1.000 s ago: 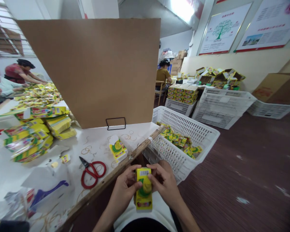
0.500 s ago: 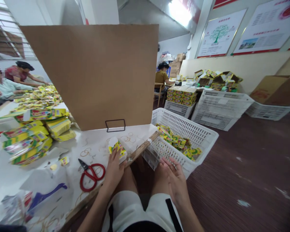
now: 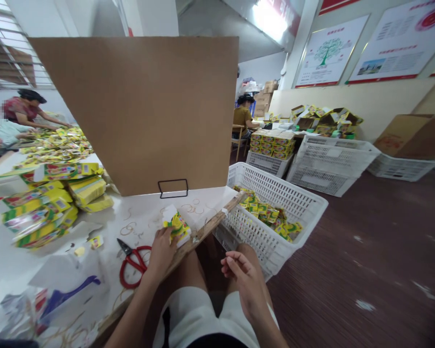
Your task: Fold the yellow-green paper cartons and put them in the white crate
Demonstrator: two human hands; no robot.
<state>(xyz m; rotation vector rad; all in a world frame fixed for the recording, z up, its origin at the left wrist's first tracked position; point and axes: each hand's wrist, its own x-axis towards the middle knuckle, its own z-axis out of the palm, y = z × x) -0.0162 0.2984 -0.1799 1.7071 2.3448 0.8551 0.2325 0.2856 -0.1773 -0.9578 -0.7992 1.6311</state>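
My left hand (image 3: 164, 247) is closed at the near left side of a small yellow, green and white packet (image 3: 181, 228), which lies at the table's edge. The hand covers part of the packet. Over my right thigh, my right hand (image 3: 239, 271) hangs in the air, its fingers loosely bent and apart, with nothing visible in it. Red-handled scissors (image 3: 133, 268) lie just left of my left forearm, which partly covers one handle. Loose rubber bands (image 3: 129, 229) are scattered on the white tabletop (image 3: 145, 205).
A white plastic crate (image 3: 300, 198) holding yellow packets (image 3: 264, 212) stands at the table's right edge. A large cardboard panel (image 3: 145, 116) rises behind a black wire stand (image 3: 173, 188). Yellow cartons (image 3: 43, 217) pile up at left. Co-workers sit or stand beyond.
My left hand has slid back toward the packet's near left side, uncovering more of its top. My right hand has moved left and down, away from the crate, and its fingers have bent.
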